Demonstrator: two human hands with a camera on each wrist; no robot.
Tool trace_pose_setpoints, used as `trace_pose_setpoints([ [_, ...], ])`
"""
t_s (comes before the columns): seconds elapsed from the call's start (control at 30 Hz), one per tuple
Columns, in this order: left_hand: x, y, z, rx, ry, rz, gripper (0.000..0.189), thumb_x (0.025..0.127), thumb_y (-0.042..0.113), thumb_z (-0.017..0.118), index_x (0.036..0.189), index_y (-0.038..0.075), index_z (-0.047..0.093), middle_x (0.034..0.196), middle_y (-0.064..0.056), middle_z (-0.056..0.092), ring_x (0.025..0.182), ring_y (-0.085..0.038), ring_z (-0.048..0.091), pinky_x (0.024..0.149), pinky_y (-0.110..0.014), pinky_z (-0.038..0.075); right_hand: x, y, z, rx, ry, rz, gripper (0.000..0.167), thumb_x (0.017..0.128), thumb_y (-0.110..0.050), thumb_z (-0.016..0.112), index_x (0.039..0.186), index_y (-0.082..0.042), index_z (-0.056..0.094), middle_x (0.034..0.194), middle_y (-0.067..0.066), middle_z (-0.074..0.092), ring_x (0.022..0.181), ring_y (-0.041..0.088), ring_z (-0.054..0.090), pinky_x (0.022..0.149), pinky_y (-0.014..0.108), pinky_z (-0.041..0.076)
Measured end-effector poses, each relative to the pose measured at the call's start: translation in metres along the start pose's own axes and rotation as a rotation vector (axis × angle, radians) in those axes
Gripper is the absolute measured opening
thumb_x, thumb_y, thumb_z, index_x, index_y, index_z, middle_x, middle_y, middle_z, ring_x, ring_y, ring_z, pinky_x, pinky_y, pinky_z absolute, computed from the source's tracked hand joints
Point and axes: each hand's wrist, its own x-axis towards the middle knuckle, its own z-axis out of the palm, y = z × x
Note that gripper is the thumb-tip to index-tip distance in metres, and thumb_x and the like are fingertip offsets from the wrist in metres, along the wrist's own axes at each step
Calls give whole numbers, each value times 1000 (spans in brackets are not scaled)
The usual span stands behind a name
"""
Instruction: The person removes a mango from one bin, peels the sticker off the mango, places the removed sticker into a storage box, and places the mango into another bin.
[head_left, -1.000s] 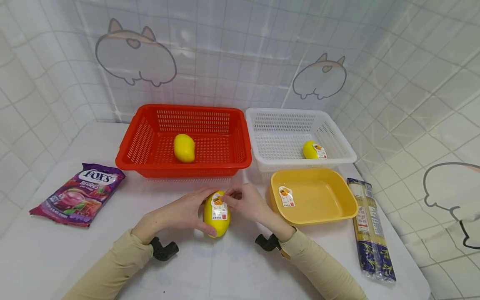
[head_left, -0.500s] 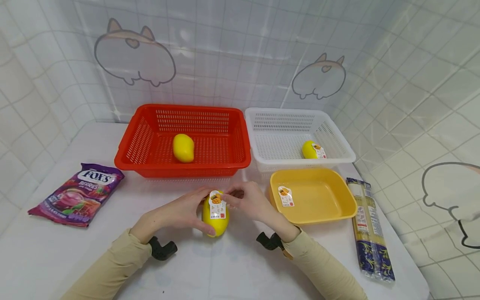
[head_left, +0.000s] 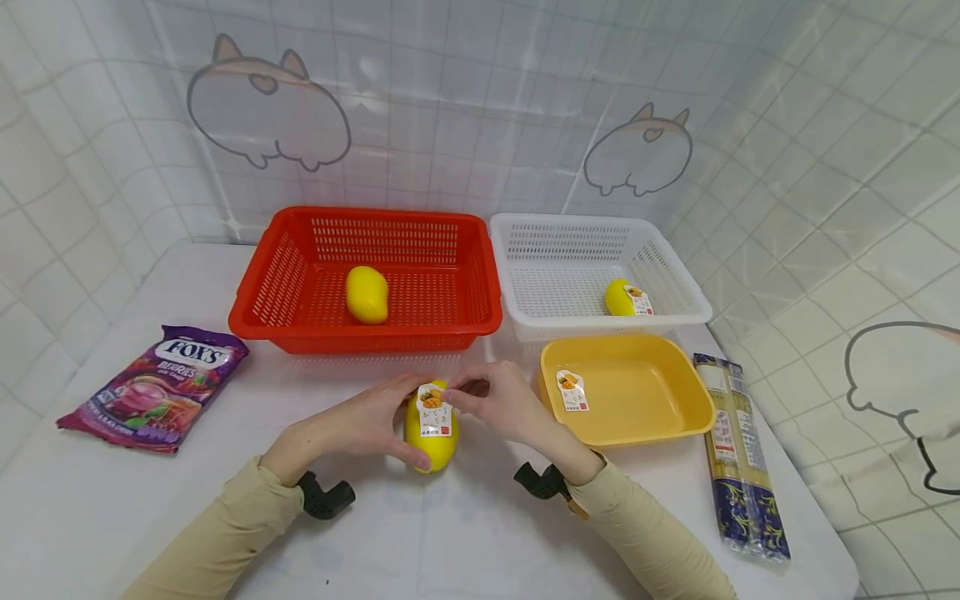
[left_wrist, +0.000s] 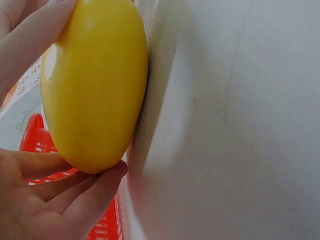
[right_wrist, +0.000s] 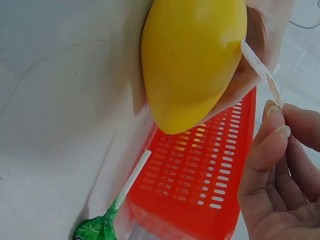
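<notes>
A yellow mango (head_left: 433,454) lies on the white table, its long axis pointing away from me. My left hand (head_left: 360,423) grips it from the left; in the left wrist view the thumb is on one end of the mango (left_wrist: 97,85) and the fingertips are at the other. My right hand (head_left: 502,406) pinches the upper right edge of a white sticker (head_left: 435,414) printed with mangoes. From the right wrist view, the sticker (right_wrist: 261,69) stands out from the skin, one edge at the mango and the other between thumb and fingers.
Behind stand a red basket (head_left: 382,332) holding a mango and a white basket (head_left: 551,283) holding a stickered mango. A yellow tub (head_left: 637,392) with a sticker, noodle packs (head_left: 738,458) and a candy bag (head_left: 161,387) flank the hands. A green lollipop (right_wrist: 97,227) lies near the red basket.
The right hand has lifted the sticker slightly up and left, so more of its print faces the head camera. The left hand keeps holding the mango, which has barely shifted.
</notes>
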Motion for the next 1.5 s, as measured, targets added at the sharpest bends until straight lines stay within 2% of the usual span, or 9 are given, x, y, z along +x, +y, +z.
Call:
trace_pose_setpoints([
  [0.4,0,1,0,25,13,22,110,62,58,90,149,10,41,143,0,50,128,-21,49,112,-47,42,-2,-6,1,-21,18,-7,8,90,-14,75,95,-8,77,84,-1,74,72,8,64,71,28,60],
  [0.87,0,1,1,17,-5,-16,113,62,60,89,151,11,38,146,0,47,131,-22,48,113,-49,41,-5,-9,3,-40,57,-19,7,90,-15,75,92,-9,78,81,-2,73,70,6,64,67,22,58],
  [0.97,0,1,1,1,-17,-32,113,62,59,89,150,10,39,145,-1,48,130,-22,48,113,-48,41,-5,-9,0,-42,88,-42,8,91,-17,74,92,-9,77,80,-2,72,69,6,62,65,23,57],
  [1.17,1,2,0,5,-26,-44,117,62,58,90,153,9,35,149,-2,45,132,-22,48,113,-45,42,-5,-8,-15,46,174,-91,6,90,-13,74,94,-8,76,84,1,70,69,14,65,66,31,60],
  [1.3,1,2,0,18,-25,-34,117,63,59,89,153,8,34,149,-3,45,132,-23,48,114,-46,41,-5,-8,-21,79,152,-66,6,91,-12,74,94,-7,75,86,2,70,71,15,65,68,31,60],
  [1.5,0,1,-1,17,-21,-11,117,63,59,89,154,9,34,150,-3,45,132,-22,47,115,-46,39,-6,-11,-25,44,122,-10,9,87,-11,77,92,-7,71,84,2,70,74,13,66,71,26,59],
])
